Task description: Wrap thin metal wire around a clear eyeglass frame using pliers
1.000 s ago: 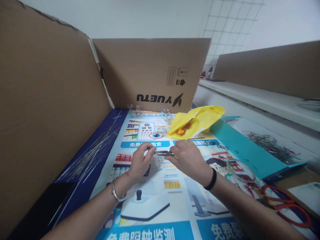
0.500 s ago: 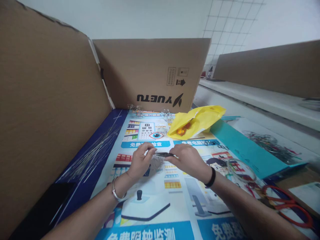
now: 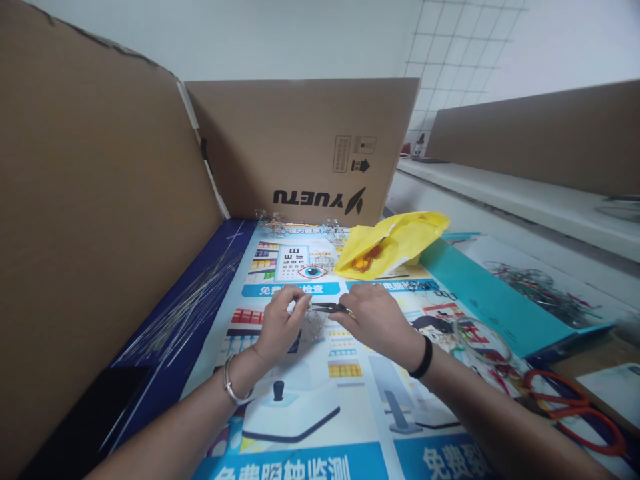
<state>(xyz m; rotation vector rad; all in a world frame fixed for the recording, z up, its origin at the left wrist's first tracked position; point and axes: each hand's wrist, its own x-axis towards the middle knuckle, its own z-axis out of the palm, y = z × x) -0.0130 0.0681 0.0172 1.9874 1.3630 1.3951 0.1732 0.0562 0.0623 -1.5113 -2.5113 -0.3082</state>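
Observation:
My left hand [image 3: 285, 320] pinches a thin bent wire [image 3: 313, 325], whose fine loops hang below the fingertips over the printed sheet. Closed around a pair of pliers [image 3: 327, 307] is my right hand [image 3: 375, 317]; its palm hides most of the handles. The dark, narrow jaws point left, close to the left fingertips and the wire. Whether the jaws grip the wire, I cannot tell. Both hands are held above the middle of the printed sheet [image 3: 300, 407].
Straight wires [image 3: 185, 310] lie at the left. Behind the hands is a yellow bag [image 3: 400, 240]. On the right are a teal box [image 3: 480, 293] with tangled wire pieces and red-handled scissors [image 3: 590, 417]. Cardboard panels [image 3: 300, 140] stand at the back and left.
The pliers' jaws look slightly more open and turned a little. Both hands stay in nearly the same place.

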